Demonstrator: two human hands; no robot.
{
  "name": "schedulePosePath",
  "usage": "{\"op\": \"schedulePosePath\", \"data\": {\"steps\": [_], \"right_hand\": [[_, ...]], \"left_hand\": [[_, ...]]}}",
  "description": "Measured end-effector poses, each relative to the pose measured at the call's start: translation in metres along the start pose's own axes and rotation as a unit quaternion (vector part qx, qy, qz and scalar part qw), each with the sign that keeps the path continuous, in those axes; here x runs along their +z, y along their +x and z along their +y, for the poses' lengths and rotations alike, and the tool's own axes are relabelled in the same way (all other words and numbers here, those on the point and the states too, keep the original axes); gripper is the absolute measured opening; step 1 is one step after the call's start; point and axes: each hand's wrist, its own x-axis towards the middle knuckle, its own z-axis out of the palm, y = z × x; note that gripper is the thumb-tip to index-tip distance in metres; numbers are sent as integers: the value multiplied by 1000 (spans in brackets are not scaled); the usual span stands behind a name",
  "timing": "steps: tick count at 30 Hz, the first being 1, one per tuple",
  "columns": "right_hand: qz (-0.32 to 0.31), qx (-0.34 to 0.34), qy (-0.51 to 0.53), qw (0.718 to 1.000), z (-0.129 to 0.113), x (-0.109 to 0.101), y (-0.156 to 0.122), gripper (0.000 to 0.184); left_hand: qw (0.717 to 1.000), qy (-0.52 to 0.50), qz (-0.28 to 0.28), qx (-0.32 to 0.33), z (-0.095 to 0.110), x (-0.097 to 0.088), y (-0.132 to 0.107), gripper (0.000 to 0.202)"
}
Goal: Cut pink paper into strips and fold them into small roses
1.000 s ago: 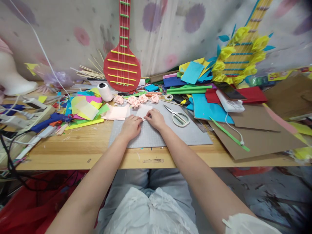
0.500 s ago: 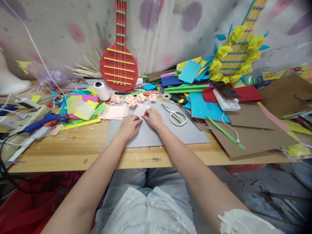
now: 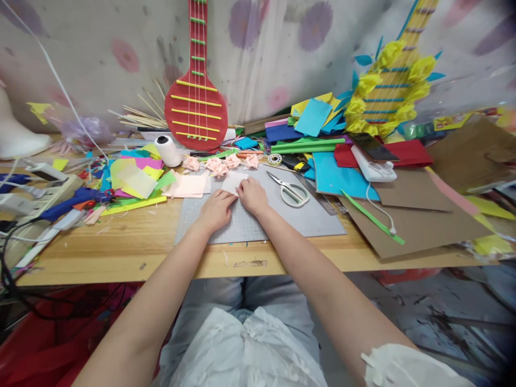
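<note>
A small pale pink sheet of paper point(image 3: 234, 180) lies on the grey cutting mat point(image 3: 310, 223), its near edge under my fingers. My left hand point(image 3: 219, 208) is closed on the paper's near left corner, fingertips together. Close beside it, my right hand point(image 3: 252, 196) pinches the near right edge; the fingertips are partly hidden. Just beyond the paper sits a row of several crumpled pink paper flowers point(image 3: 217, 167). A stack of pink paper sheets point(image 3: 186, 184) lies left of my left hand. Scissors point(image 3: 291, 191) with pale handles rest to the right of my right hand.
A red paper lute point(image 3: 196, 115) leans against the back curtain beside a thread spool point(image 3: 168, 151). Paper scraps point(image 3: 135, 177) and a blue glue gun point(image 3: 74, 201) lie left. Brown cardboard point(image 3: 415, 226), a metal ruler point(image 3: 320, 199) and a phone point(image 3: 373, 147) lie right.
Both hands have shifted very slightly to the right along the paper's near edge. The objects around them stay where they were.
</note>
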Motion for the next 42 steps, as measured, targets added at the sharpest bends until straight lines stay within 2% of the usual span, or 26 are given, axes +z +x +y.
{"op": "schedulePosePath", "data": {"steps": [5,9,17,25,29,31,33,37,42], "right_hand": [[-18,-40,34,998,6,-7,-5,18],[-8,-61,34,998,9,-5,-6,18],[-1,-3,41,999,11,2,-2,24],[-8,-14,45,999,6,-5,-7,24],[-9,-12,48,999,6,-5,-7,25],[-10,-9,48,999,6,-5,-7,25],[-9,-8,47,999,7,-5,-6,24],[-4,-14,47,999,8,-4,-7,26],[7,-19,50,999,7,-3,-8,34]], "left_hand": [[1000,3,-6,4,-1,2,0,47],[1000,3,-6,1,-1,2,1,46],[999,-25,6,-20,-3,6,2,47],[998,-32,37,-44,-8,10,0,41],[985,-65,104,-121,-10,4,-1,24],[972,-66,139,-176,-11,1,-1,21],[967,-59,154,-195,-13,0,0,20],[974,-59,147,-163,-18,5,1,36],[976,-67,133,-158,-18,6,4,13]]}}
